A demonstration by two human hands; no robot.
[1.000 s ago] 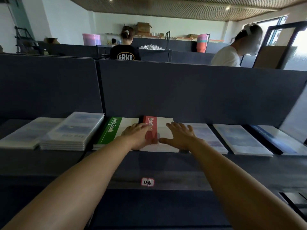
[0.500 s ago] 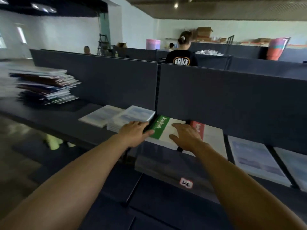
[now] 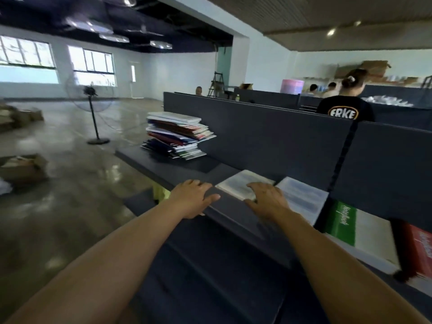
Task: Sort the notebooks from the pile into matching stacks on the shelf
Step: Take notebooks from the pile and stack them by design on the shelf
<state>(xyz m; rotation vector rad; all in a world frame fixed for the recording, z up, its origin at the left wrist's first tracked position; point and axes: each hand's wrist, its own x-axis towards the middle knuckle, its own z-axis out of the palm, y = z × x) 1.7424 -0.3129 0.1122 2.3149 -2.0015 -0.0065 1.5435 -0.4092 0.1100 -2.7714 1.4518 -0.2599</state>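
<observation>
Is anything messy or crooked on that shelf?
Yes, the pile of notebooks at the far end of the shelf looks messy: the books are fanned out at different angles with corners poking out sideways. The sorted stacks nearer the hands, like the green notebook, lie flat and fairly neat.
</observation>
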